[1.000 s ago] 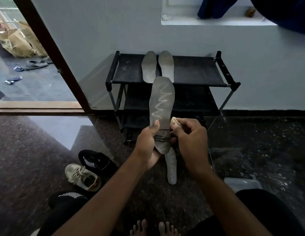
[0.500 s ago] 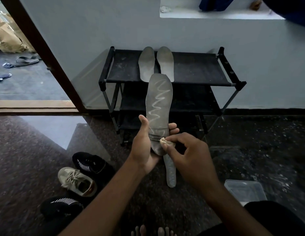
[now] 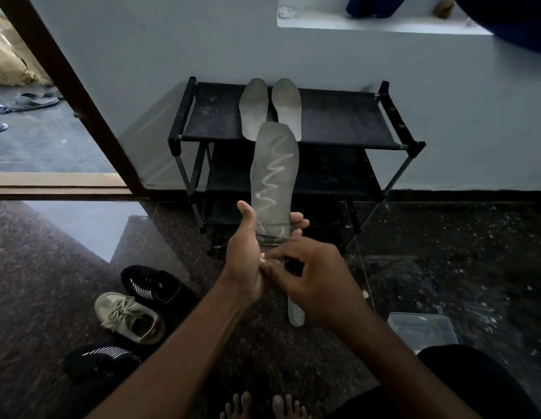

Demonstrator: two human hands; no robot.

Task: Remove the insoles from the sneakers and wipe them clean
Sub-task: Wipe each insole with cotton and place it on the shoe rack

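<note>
1. Dark speckled polished floor [image 3: 82,297], pale wall [image 3: 202,40] behind. Open doorway at left with brown frame [image 3: 66,86]; sandals [image 3: 36,99] on the ground outside.
2. Black shoe rack [image 3: 338,122] set against the wall, tiered. On top shelf: grey insole [image 3: 253,108] lying flat, second grey insole [image 3: 288,107] just beside it on the right, both toe-end toward the wall.
3. Held insole [image 3: 275,170] upright in front of the rack, toe end up, overlapping the shelf pair in view. Pale zigzag streak down its face.
4. Left hand [image 3: 248,258] wrapped round the lower part of the held insole: thumb up along the left edge, fingertips showing past the right edge. Firm curl, not spread.
5. Right hand [image 3: 317,279] at the heel end, touching the left palm. Thumb and forefinger pinching a small pale wad [image 3: 264,259] against the insole; remaining fingers loosely bent. Motion-blurred here, so wad material not readable.
6. Floor insole [image 3: 296,313] lying on the floor beneath the hands, only its near end visible.
7. Left of the arms, grouped close: black sneaker [image 3: 154,285] with white stripes, beige sneaker [image 3: 127,317] laces up, second black sneaker [image 3: 103,356] nearest the camera.
8. Clear plastic container [image 3: 423,329] on the floor at right, near a dark-clothed knee. Bare toes [image 3: 263,406] at the bottom edge.
9. White ledge [image 3: 368,25] high on the wall, dark blue fabric on it.
</note>
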